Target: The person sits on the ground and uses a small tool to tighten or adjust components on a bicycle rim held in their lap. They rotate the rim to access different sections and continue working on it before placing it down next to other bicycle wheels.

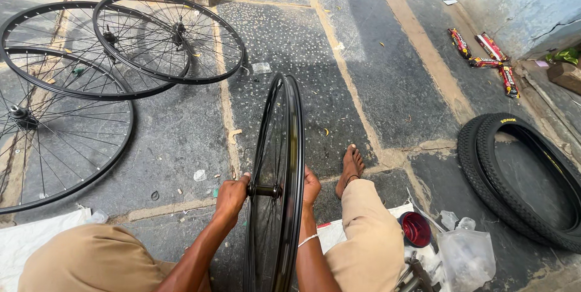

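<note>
Two hands hold one black bicycle wheel [279, 171] upright on the stone floor [375, 68], between the person's knees. The left hand [232, 198] is curled around the left end of the axle [264, 191], its fingers closed on it; the right hand [310, 187] presses against the hub from the other side, fingers wrapped toward the axle, though the rim hides part of that grip.

Near the right knee a small red bowl [416, 229] sits on a white cloth; what it holds cannot be made out. Just beside it lies a clear plastic bag [466, 255], crumpled, its contents unclear.

The held wheel has a glossy black rim, thin silver spokes and no tyre. It is seen almost edge-on, so it reads as a narrow ellipse. Its long axis runs away from the person toward the far wall, and the axle lies crosswise, left to right.

Three more spoked wheels [109, 50] lie flat and overlapping on the floor to the left. Black knobbly tyres [520, 177] lie stacked to the right, well apart.
</note>
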